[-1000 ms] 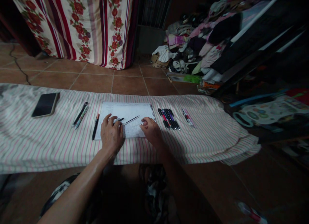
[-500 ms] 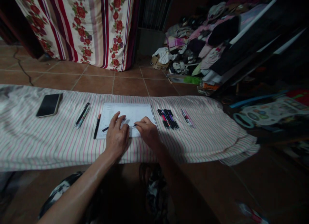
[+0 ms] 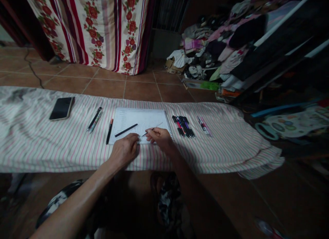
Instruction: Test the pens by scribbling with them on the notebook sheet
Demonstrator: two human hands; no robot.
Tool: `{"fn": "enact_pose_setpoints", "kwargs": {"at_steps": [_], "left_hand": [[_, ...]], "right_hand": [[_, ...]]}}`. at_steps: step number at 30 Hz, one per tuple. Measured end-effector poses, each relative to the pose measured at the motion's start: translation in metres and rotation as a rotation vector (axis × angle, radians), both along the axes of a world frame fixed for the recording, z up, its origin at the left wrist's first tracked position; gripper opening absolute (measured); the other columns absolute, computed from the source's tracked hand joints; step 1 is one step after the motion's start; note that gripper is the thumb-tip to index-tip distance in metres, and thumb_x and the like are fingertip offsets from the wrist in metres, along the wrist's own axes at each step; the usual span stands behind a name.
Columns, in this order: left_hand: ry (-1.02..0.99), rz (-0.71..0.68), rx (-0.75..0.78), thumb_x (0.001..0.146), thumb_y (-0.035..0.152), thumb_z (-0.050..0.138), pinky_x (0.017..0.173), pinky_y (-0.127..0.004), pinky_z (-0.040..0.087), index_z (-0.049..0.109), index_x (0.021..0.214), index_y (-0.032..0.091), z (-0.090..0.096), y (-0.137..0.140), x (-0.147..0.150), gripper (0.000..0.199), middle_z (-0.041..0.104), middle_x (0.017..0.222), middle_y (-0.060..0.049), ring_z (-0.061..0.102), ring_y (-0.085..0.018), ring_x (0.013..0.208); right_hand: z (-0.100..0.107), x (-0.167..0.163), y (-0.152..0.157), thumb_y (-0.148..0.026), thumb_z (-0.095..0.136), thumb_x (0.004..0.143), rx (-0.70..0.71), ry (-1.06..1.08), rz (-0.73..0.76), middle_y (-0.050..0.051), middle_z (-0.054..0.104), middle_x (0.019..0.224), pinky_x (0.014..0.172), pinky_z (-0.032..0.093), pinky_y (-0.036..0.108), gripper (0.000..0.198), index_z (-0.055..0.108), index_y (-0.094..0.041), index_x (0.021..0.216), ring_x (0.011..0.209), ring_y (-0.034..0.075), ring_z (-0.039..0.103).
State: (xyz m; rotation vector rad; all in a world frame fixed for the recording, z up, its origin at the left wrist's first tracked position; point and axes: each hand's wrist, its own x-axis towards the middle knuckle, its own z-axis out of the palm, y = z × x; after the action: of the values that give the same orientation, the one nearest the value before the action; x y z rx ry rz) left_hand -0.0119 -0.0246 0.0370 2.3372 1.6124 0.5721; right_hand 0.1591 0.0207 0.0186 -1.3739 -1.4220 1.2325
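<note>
A spiral notebook (image 3: pixel 144 115) lies open under both hands on the striped cloth. My right hand (image 3: pixel 163 138) pinches a pen refill (image 3: pixel 147 132), thin with a dark tip end that points down-left and a pale stem rising behind the fingers. My left hand (image 3: pixel 125 146) rests at the notebook's lower edge with its fingers curled together; whatever they may hold is hidden. Above it, a slim black pen barrel (image 3: pixel 126 130) lies slanted on the page. A black pen with an orange end (image 3: pixel 109 131) lies along the notebook's left edge.
Several pens (image 3: pixel 183 126) lie grouped right of the notebook, with pink pens (image 3: pixel 204 126) beyond. Two more pens (image 3: pixel 94 119) and a phone (image 3: pixel 61 108) lie left. The striped cloth (image 3: pixel 64 143) covers the narrow table. Piled clothes (image 3: pixel 205 54) and a floral curtain (image 3: pixel 110 33) stand behind.
My left hand has lowered from over the page, its raised fingers now curled, leaving the black barrel in full sight. My right hand has turned the refill slightly. The view has shifted left.
</note>
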Motion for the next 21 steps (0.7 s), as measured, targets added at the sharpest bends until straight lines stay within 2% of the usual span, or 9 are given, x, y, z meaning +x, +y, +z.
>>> {"fn": "enact_pose_setpoints", "kwargs": {"at_steps": [2, 4, 10, 17, 21], "left_hand": [[0.06, -0.054, -0.024, 0.083, 0.019, 0.039, 0.072, -0.029, 0.05, 0.065, 0.094, 0.02, 0.0005, -0.0036, -0.0002, 0.028, 0.06, 0.121, -0.003, 0.065, -0.02, 0.09], [0.124, -0.067, -0.049, 0.084, 0.023, 0.039, 0.069, -0.03, 0.05, 0.066, 0.093, 0.022, 0.0017, -0.0062, -0.0011, 0.028, 0.059, 0.123, -0.002, 0.066, -0.02, 0.087], [0.163, -0.077, -0.06, 0.083, 0.02, 0.042, 0.068, -0.029, 0.05, 0.068, 0.095, 0.022, -0.0008, -0.005, -0.0033, 0.028, 0.066, 0.111, -0.004, 0.066, -0.021, 0.089], [0.149, -0.07, -0.072, 0.082, 0.02, 0.043, 0.07, -0.028, 0.049, 0.067, 0.093, 0.022, -0.0013, -0.0027, -0.0034, 0.027, 0.067, 0.108, -0.005, 0.065, -0.02, 0.091], [0.111, -0.059, -0.073, 0.081, 0.02, 0.043, 0.07, -0.027, 0.047, 0.067, 0.092, 0.023, -0.0013, -0.0031, -0.0037, 0.027, 0.07, 0.096, -0.005, 0.065, -0.019, 0.087]], "right_hand": [[-0.0018, -0.0008, -0.0002, -0.035, 0.054, 0.075, 0.003, -0.094, -0.012, 0.002, 0.065, 0.058, 0.043, 0.044, 0.019, 0.023, 0.065, -0.015, 0.07, 0.045, 0.009, 0.056], [-0.0029, 0.0001, 0.0002, -0.033, 0.053, 0.076, 0.038, -0.19, -0.026, 0.001, 0.066, 0.057, 0.045, 0.045, 0.02, 0.022, 0.065, -0.016, 0.07, 0.046, 0.01, 0.057], [-0.0005, 0.0038, 0.0006, -0.03, 0.05, 0.078, 0.111, -0.304, 0.032, 0.0, 0.066, 0.058, 0.05, 0.047, 0.02, 0.022, 0.064, -0.017, 0.067, 0.052, 0.012, 0.063], [0.0051, 0.0051, -0.001, -0.027, 0.048, 0.079, 0.204, -0.416, 0.056, -0.001, 0.065, 0.058, 0.052, 0.045, 0.019, 0.022, 0.064, -0.019, 0.067, 0.054, 0.011, 0.064], [0.0037, 0.0056, -0.0018, -0.028, 0.048, 0.08, 0.207, -0.377, 0.052, -0.001, 0.066, 0.062, 0.054, 0.046, 0.02, 0.021, 0.063, -0.019, 0.069, 0.056, 0.011, 0.064]]}}
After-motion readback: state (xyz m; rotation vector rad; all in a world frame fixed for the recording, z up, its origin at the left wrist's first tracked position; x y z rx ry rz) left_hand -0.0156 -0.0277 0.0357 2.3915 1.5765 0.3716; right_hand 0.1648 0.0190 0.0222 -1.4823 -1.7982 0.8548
